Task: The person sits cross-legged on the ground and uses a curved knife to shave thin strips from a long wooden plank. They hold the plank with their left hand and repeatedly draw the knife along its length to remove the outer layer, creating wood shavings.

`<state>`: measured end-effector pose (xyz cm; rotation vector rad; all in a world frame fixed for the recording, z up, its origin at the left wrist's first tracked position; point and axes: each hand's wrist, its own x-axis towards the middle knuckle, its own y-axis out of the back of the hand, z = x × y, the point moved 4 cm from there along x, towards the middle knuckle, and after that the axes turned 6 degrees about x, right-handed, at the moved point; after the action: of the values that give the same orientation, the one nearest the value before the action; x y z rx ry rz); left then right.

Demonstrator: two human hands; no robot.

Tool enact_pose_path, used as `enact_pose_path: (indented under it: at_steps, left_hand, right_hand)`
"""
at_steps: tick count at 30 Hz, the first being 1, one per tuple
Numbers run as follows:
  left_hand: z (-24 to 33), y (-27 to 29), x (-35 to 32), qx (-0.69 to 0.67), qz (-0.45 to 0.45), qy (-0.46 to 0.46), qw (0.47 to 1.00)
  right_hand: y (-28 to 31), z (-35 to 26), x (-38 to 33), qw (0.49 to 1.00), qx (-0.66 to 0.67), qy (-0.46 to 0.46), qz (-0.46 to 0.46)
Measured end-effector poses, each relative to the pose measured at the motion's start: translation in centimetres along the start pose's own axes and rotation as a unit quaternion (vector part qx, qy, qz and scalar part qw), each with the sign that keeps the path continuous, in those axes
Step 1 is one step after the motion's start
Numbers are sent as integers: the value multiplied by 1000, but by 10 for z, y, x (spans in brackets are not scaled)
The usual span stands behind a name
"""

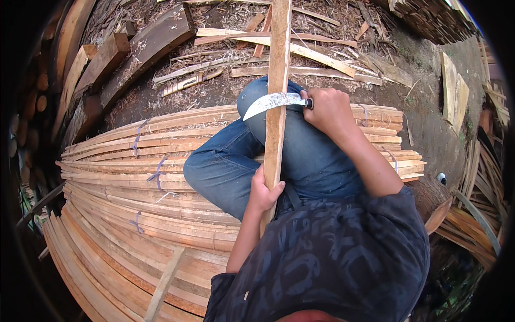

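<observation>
A long, narrow wooden slat (277, 70) runs away from my body, lying over my bent knee in blue jeans. My left hand (264, 190) is wrapped round the slat near my waist, thumb across its face. In my right hand (331, 109), closed in a fist, is the dark handle of a knife (268, 102) with a broad, curved blade. The blade lies crosswise over the slat above the knee, its tip pointing left. Its silvery face is speckled with dark spots. The slat's near end is hidden against my dark shirt.
Bundles of slats (155, 174) tied with purple strips lie under and left of my legs. Thick beams (145, 53) lie at the far left. Loose offcuts (322, 59) and shavings cover the ground ahead. A sheathed tool (190, 82) lies there too. Stacked wood (434, 19) stands far right.
</observation>
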<state>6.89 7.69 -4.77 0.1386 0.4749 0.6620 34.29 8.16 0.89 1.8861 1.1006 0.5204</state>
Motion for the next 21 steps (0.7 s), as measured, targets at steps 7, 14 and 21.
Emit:
enact_pose_path:
  at_steps: [7, 14, 21]
  left_hand:
    - [2, -3, 3, -51, -12, 3, 999]
    - [8, -1, 5, -27, -2, 11, 1000]
    - [9, -3, 4, 0, 25, -5, 1000]
  right_hand:
    - [-2, 22, -5, 998, -46, -27, 33]
    - [9, 33, 41, 993, -103, -2, 52]
    - [33, 54, 82, 984, -100, -94, 110]
